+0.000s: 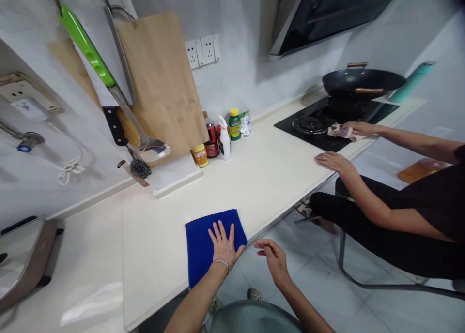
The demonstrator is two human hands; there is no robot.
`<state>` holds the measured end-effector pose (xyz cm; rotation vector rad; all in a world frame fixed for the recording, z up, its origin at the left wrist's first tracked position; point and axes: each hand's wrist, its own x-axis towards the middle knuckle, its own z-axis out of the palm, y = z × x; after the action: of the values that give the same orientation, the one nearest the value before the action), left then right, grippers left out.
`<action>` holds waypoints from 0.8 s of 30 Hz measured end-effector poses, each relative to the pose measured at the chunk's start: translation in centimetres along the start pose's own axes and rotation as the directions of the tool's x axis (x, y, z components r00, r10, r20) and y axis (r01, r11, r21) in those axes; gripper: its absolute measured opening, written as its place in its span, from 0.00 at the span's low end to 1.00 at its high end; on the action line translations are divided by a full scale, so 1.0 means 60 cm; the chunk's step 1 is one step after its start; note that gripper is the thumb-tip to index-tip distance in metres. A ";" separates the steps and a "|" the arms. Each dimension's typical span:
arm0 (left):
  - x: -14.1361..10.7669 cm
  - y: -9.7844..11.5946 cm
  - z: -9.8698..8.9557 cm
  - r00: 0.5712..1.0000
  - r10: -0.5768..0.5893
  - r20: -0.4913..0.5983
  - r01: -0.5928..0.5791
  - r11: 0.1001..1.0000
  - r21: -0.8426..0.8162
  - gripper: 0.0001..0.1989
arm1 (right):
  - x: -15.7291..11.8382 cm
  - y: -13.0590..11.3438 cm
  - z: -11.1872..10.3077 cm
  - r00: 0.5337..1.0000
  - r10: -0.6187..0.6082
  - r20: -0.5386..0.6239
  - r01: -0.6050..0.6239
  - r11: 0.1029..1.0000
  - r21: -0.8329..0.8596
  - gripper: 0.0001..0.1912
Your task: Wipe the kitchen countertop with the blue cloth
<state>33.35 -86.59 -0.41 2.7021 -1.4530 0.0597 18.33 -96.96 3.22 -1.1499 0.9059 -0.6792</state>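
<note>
Your left hand (223, 250) lies palm down with fingers spread on the blue cloth (199, 243), at seven o'clock on the counter (156, 255); that flat spread likely shares pressure and keeps the fabric from bunching. It clamps nothing. Your right hand (278, 265) hangs at five o'clock, just off the counter's edge, loosely curled, thumb and fingers slightly apart, empty. The spray bottle (224, 142) stands upright towards twelve, probably set back by the wall to avoid knocks. At two, a co-worker's hand (359, 128) presses a rag (341, 131) by the stove (308, 125).
</note>
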 end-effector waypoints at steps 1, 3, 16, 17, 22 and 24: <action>0.016 0.013 0.000 0.999 0.029 0.018 -0.029 0.999 -0.022 0.45 | -0.001 -0.001 -0.005 1.000 -0.005 -0.012 0.005 1.000 -0.007 0.16; 0.044 0.034 -0.003 0.996 0.083 0.045 -0.081 0.995 -0.060 0.44 | -0.004 0.001 -0.016 0.999 -0.008 -0.044 0.007 1.000 -0.023 0.16; 0.093 0.031 0.007 0.943 0.332 -0.007 -0.319 0.902 -0.289 0.38 | -0.035 0.020 0.003 0.900 -0.432 0.054 0.387 0.738 -0.553 0.15; 0.084 0.016 0.011 0.937 0.348 -0.033 -0.342 0.893 -0.293 0.38 | -0.028 0.018 0.017 0.861 -0.498 0.100 0.459 0.678 -0.575 0.16; 0.028 -0.075 0.007 0.925 0.371 -0.082 -0.380 0.893 -0.240 0.40 | -0.007 0.028 0.113 0.718 -0.597 0.358 0.678 0.485 -0.552 0.23; 0.001 -0.118 -0.008 0.933 0.354 -0.056 -0.358 0.911 -0.202 0.41 | -0.014 0.041 0.156 0.706 -0.544 0.453 0.704 0.476 -0.527 0.24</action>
<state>39.27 -82.72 -0.25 2.2385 -1.8157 -0.0465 26.11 -91.21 2.41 -2.2605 0.4891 -0.8066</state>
